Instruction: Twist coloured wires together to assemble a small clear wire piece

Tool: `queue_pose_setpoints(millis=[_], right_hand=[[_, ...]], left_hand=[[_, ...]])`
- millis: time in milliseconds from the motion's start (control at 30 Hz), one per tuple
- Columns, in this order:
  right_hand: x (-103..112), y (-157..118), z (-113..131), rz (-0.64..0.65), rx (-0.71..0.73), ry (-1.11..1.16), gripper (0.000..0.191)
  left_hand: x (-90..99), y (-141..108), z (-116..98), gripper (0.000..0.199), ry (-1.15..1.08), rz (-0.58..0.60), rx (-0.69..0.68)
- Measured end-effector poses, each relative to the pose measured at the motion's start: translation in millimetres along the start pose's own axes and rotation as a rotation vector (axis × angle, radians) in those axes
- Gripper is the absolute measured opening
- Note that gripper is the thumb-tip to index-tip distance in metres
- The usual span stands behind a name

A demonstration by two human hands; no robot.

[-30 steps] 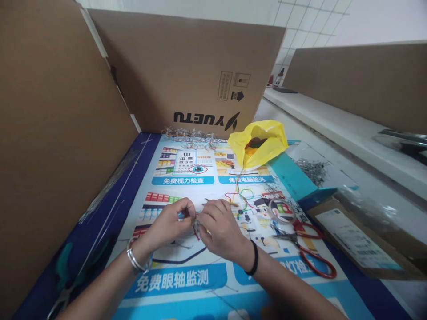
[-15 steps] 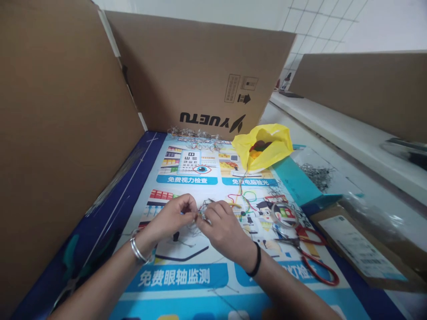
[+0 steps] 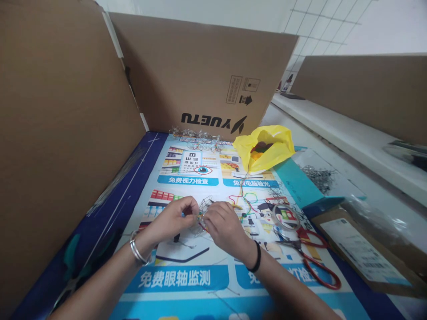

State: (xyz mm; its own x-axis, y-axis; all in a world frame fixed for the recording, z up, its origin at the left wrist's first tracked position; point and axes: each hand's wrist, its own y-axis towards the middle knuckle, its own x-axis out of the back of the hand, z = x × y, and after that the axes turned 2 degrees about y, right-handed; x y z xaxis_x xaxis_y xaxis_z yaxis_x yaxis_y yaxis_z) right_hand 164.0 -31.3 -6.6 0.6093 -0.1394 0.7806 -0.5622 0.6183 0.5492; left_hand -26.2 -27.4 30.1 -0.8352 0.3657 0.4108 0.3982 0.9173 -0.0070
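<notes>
Cardboard (image 3: pixel 187 71) reads upside-down "YUETU" — left hand (image 3: pixel 176 218) and right hand (image 3: pixel 227 227) pinch wiry strands (image 3: pixel 202 219).

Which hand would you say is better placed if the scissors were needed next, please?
Probably the right hand: the scissors lie on its side, while the left hand is farther away. Both hands seem to pinch wire, so the right would first let go.

The wire (image 3: pixel 206 203) is silvery grey; the threads (image 3: pixel 241 191) red, green and yellow; the bag (image 3: pixel 245 153) bright yellow; the scissors' handles (image 3: pixel 303 235) red. Black lettering marks brown cardboard (image 3: pixel 187 66); the sheet (image 3: pixel 180 306) carries blue bands and multicoloured pictures.
</notes>
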Motion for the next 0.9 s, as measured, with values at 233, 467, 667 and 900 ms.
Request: queue_pose_setpoints(millis=[233,467,667,900], right_hand=[[4.0,2.7,6.3,-0.022,-0.099,0.003,0.006],[0.9,2.1,12.7,-0.020,-0.150,-0.151,0.006],[-1.9,2.7,10.1,-0.025,-0.231,-0.001,0.006],[-0.7,3.3,5.3,0.002,-0.292,0.142,0.011]], left_hand=[[-5.3,0.9,-1.1,0.004,-0.028,-0.002,0.030],[-6.9,-0.6,-7.5,0.002,-0.007,0.009,0.047],[-6.9,0.3,-4.9,0.003,0.028,-0.018,0.020],[-4.3,-2.7,-7.3,0.008,0.222,0.035,-0.083]])
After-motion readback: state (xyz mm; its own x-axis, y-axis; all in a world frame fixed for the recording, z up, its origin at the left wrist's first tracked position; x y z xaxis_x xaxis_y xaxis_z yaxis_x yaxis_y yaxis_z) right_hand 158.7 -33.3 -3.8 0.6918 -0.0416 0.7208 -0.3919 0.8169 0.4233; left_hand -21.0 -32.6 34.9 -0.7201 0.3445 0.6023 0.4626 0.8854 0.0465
